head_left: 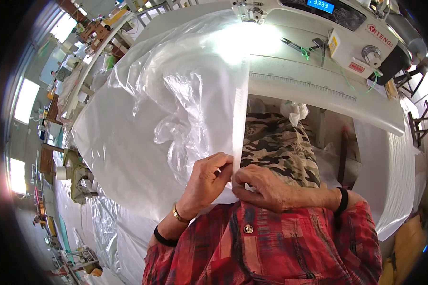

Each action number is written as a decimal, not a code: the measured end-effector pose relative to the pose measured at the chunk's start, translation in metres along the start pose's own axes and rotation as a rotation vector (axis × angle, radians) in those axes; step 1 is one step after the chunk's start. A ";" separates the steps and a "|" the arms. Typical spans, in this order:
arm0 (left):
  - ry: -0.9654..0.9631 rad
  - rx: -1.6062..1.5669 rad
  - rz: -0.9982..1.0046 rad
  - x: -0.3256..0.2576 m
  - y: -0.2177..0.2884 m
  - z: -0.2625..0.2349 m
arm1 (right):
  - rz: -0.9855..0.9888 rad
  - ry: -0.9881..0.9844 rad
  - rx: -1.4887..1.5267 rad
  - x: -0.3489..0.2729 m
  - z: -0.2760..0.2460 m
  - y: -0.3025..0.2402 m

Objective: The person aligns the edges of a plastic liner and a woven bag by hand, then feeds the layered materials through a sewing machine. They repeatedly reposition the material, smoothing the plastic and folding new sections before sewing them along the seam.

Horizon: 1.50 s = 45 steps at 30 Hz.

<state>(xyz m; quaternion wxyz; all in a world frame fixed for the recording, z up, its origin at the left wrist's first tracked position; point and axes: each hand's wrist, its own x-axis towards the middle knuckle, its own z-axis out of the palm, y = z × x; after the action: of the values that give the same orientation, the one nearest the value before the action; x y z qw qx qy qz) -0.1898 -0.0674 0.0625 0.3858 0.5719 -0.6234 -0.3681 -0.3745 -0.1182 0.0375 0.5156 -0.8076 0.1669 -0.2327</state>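
Observation:
A large sheet of clear plastic film (pixel 123 137) spreads over the sewing table and hangs toward my lap. Along its right side runs a narrow folded white edge (pixel 239 114), leading up to the lit needle area of the sewing machine (pixel 255 14). My left hand (pixel 209 176) pinches this edge near its lower end, thumb against fingers. Close beside it, my right hand (pixel 264 186) is closed on the same edge with curled fingers. The fingertips of both hands nearly meet just in front of my shirt.
Thread snips (pixel 296 47) lie on the table right of the needle, near green thread. A ruler scale (pixel 302 86) runs along the table's front edge. More plastic film (pixel 383 180) hangs at the right. Other workbenches (pixel 88 66) stand at the left.

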 end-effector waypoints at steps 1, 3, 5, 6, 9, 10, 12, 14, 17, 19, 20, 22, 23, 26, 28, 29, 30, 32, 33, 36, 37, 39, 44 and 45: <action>-0.013 -0.003 0.001 -0.002 0.000 -0.001 | -0.048 -0.005 -0.034 0.001 0.002 0.000; -0.011 -0.077 -0.248 -0.005 0.000 -0.005 | 0.027 -0.053 -0.008 0.004 0.005 0.001; -0.005 -0.160 -0.247 -0.005 -0.002 -0.007 | -0.062 -0.094 -0.109 0.007 0.008 0.002; -0.023 -0.150 -0.219 -0.005 -0.003 -0.008 | -0.062 -0.128 -0.128 0.009 0.010 0.003; 0.006 -0.172 -0.229 -0.006 -0.007 -0.006 | -0.191 -0.164 -0.209 0.014 0.011 0.008; 0.054 -0.171 -0.234 -0.006 -0.010 -0.006 | -0.201 -0.147 -0.192 0.016 0.008 0.011; 0.127 -0.225 -0.267 -0.007 -0.012 -0.007 | -0.404 -0.189 -0.255 0.019 -0.001 0.021; 0.167 -0.185 -0.244 -0.009 -0.009 -0.017 | -0.190 -0.030 -0.089 0.022 -0.014 0.033; 0.321 0.026 -0.207 -0.005 0.010 -0.043 | 0.225 0.488 0.149 0.058 -0.034 0.056; 0.372 0.195 -0.037 0.000 0.031 -0.063 | 0.307 0.546 -0.033 0.098 -0.039 0.065; 0.352 0.368 0.116 0.005 0.040 -0.070 | 0.007 0.391 -0.343 0.121 -0.038 0.067; 0.279 0.648 0.214 0.010 0.059 -0.080 | -0.327 0.191 -0.860 0.168 -0.010 0.064; 0.271 0.645 0.241 0.012 0.065 -0.079 | -0.583 0.220 -1.062 0.193 0.005 0.062; -0.051 0.752 0.284 0.013 0.065 -0.072 | -0.624 -0.069 -1.065 0.204 0.041 0.072; -0.128 0.768 0.278 0.012 0.048 -0.059 | -0.544 -0.224 -0.953 0.186 0.051 0.088; -0.145 0.755 0.253 0.009 0.038 -0.051 | -0.508 -0.280 -0.888 0.174 0.051 0.096; -0.149 0.783 0.245 0.006 0.027 -0.045 | -0.467 -0.325 -0.818 0.160 0.049 0.103; -0.115 0.803 0.259 0.001 0.004 -0.031 | -0.374 -0.406 -0.671 0.135 0.033 0.107; -0.088 0.795 0.258 -0.001 -0.006 -0.026 | -0.300 -0.460 -0.607 0.126 0.020 0.103; -0.068 0.779 0.170 -0.008 -0.025 -0.017 | -0.039 -0.658 -0.638 0.115 -0.035 0.078; -0.058 0.767 0.145 -0.009 -0.028 -0.015 | 0.000 -0.752 -0.817 0.116 -0.057 0.069; -0.032 0.750 0.111 -0.011 -0.031 -0.012 | -0.050 -0.576 -0.918 0.125 -0.100 0.057; 0.131 0.507 0.102 -0.013 -0.027 -0.008 | -0.248 0.067 -1.035 0.158 -0.152 0.071; 0.122 0.515 0.102 -0.014 -0.026 -0.007 | -0.336 0.091 -1.012 0.162 -0.154 0.077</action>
<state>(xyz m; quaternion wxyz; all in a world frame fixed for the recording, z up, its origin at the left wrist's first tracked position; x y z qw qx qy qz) -0.1713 -0.0551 0.0409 0.2824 0.6402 -0.7001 -0.1423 -0.3261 -0.3490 0.0556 0.0098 -0.9599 0.1489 -0.2375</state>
